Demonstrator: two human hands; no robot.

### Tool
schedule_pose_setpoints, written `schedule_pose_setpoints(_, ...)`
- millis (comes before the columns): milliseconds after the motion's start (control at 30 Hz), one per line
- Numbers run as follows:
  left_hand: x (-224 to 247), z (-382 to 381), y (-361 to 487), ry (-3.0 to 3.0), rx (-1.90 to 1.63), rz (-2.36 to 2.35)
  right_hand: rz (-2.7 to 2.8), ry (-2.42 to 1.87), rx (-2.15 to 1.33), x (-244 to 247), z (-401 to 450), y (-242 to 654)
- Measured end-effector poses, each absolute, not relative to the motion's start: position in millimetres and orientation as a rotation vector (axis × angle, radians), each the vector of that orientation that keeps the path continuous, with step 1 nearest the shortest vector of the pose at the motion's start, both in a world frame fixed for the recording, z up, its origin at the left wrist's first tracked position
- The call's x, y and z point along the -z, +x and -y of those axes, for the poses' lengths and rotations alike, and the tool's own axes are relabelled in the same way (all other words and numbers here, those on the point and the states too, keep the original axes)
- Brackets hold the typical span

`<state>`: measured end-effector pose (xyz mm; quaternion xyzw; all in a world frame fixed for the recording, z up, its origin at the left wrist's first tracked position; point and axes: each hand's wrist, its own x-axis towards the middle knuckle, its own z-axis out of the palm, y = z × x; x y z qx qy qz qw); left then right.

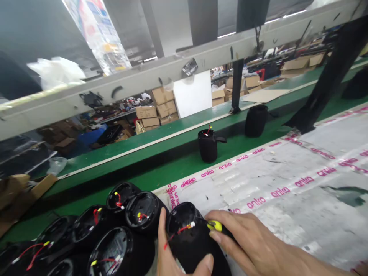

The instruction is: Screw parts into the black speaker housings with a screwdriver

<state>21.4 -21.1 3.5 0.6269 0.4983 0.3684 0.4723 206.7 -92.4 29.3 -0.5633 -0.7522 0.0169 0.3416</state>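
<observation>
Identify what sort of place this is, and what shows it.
Probably a factory assembly line: a long green belt-like surface, many similar black cylindrical housings with exposed red wires, and stacked cardboard boxes in the background.

Before me, a pale beam (212,56) crosses above a green bench (172,168); beyond, I see stacked cardboard boxes (165,108), a white panel (192,94) and narrow strip lights (294,13).
</observation>
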Motion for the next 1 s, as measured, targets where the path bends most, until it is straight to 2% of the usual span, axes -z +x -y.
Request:
schedule_pose_setpoints(200,-8.0,16.9,35.1,1.522,-1.147,-1.331,2.162,-1.442,0.092,-44.8,81.4,201.1)
schedule_pose_setpoints(367,-11.3,23.1,41.3,1.482,-1.112,-1.457,2.303,-1.557,0.27,-29.8,86.7,206.4)
schedule_pose_setpoints(833,-32.0,30.2,56.5,1.511,-1.025,-1.633,2.381,-1.677,0.364,-32.8,88.0,207.0)
schedule_pose_setpoints(1000,-25.3,27.8,58.0,1.513,-1.03,-1.647,2.47,-1.657,0.425,-31.4,89.6,209.0)
